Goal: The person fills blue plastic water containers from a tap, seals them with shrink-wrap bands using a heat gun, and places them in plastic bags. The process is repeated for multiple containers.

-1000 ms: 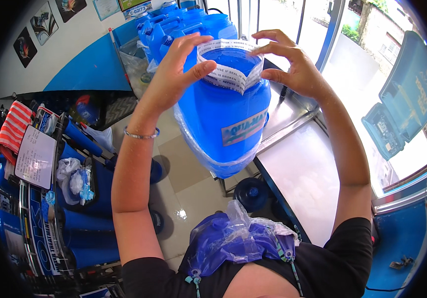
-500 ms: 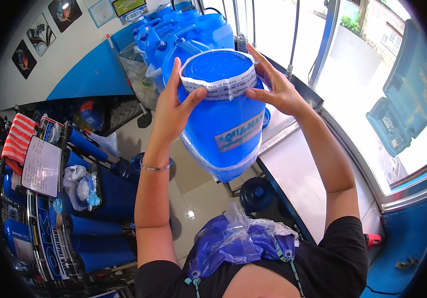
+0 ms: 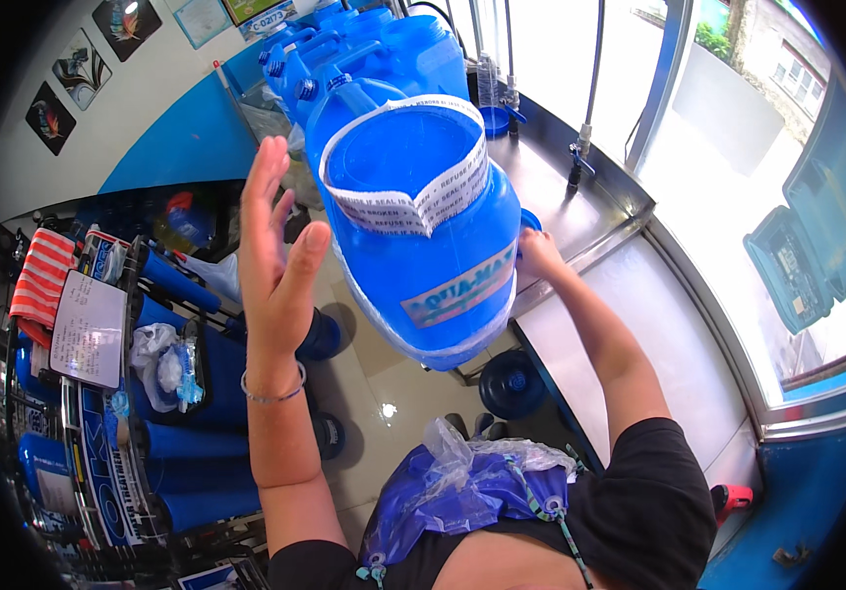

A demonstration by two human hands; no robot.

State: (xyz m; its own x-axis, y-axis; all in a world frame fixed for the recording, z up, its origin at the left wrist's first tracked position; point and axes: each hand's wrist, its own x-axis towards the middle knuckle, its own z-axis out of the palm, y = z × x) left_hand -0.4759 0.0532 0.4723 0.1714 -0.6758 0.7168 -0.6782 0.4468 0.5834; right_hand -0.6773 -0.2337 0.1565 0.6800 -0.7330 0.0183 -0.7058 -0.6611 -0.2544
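Note:
A big blue water jug (image 3: 384,261) stands in front of me, clear plastic film round its lower part. Its round blue cap (image 3: 403,147) is ringed by a loose white printed seal band (image 3: 376,213), which rises above the cap and dips to a point at the front. To the left of the jug, my left hand (image 3: 280,261) is raised and open, fingers up, thumb spread, apart from the band. Low at the jug's right side, my right hand (image 3: 541,258) closes on a rounded blue piece (image 3: 531,220). The jug partly hides those fingers and that piece.
Several blue jugs (image 3: 423,54) crowd behind. A metal counter (image 3: 580,221) with taps (image 3: 577,162) runs along the window at right. Below are a dark round bottle (image 3: 512,382) and a rack with a striped cloth (image 3: 44,275). A red-and-black tool (image 3: 731,500) lies at lower right.
Both hands have let go of the seal band. My left hand has moved left and down; my right has dropped to the jug's right side. The band now sits looser and slanted.

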